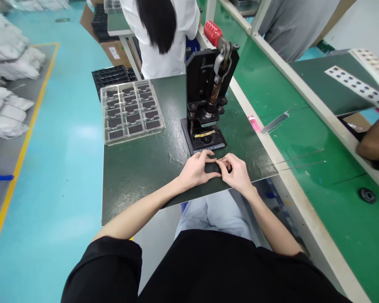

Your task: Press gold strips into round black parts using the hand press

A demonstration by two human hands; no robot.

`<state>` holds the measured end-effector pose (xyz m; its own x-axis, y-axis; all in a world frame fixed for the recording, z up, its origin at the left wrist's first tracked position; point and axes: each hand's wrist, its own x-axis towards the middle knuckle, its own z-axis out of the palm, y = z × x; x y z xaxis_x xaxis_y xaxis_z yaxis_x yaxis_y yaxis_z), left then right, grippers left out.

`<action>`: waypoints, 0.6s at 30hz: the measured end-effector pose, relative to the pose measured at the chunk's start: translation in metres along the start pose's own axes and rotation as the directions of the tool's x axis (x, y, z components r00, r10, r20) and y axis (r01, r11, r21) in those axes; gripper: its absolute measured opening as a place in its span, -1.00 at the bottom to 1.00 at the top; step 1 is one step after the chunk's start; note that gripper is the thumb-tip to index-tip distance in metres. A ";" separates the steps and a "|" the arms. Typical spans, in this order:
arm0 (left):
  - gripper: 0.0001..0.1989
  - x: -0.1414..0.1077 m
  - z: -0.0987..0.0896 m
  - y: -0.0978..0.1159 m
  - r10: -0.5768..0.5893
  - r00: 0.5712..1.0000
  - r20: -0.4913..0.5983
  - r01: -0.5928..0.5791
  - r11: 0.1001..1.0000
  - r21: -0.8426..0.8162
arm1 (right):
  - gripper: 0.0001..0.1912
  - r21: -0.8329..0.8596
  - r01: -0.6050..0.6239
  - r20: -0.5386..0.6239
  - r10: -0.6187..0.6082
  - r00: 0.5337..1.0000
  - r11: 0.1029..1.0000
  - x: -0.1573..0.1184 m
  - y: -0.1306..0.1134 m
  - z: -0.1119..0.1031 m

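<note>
Both hands meet over a small black part [212, 167] at the near edge of the dark green table. My left hand [196, 169] curves round its left side, thumb and fingers gripping it. My right hand [234, 170] is closed in a pinch at the part's right side; whatever sits between its fingertips is too small to make out. Just beyond the hands stands a black toggle press [205, 84] with a red handle [212, 33]. A yellow strip [204, 134] lies across the fixture on its base.
A clear tray [131, 110] of black rectangular pieces lies on the table [135, 164] at left. On the right runs a green conveyor [306, 139] with a black round part [366, 195] on it. One person sits ahead; others work at right.
</note>
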<state>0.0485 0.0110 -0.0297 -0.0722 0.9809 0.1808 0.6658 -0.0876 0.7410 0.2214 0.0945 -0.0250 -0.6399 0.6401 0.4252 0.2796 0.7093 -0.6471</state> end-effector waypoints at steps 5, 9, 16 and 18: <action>-0.38 0.000 -0.001 0.002 -0.011 1.000 -0.001 0.011 1.000 0.008 | -0.72 0.005 -0.036 0.018 0.036 0.999 0.999 -0.001 0.001 -0.001; -0.40 0.000 0.001 0.003 -0.012 1.000 -0.005 0.012 1.000 0.002 | -0.71 -0.016 -0.026 0.027 0.026 0.999 1.000 0.000 0.001 -0.002; -0.39 0.000 0.002 0.002 -0.016 1.000 0.015 0.016 1.000 -0.016 | -0.74 -0.096 0.084 0.015 -0.083 0.996 0.992 0.000 -0.001 0.003; -0.40 0.000 0.003 0.001 -0.014 1.000 0.015 0.014 1.000 -0.013 | -0.73 -0.084 0.069 0.010 -0.068 0.998 0.994 -0.001 -0.002 0.004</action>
<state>0.0512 0.0118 -0.0310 -0.0704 0.9844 0.1612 0.6553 -0.0762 0.7515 0.2184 0.0916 -0.0269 -0.6644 0.5872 0.4624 0.2941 0.7742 -0.5605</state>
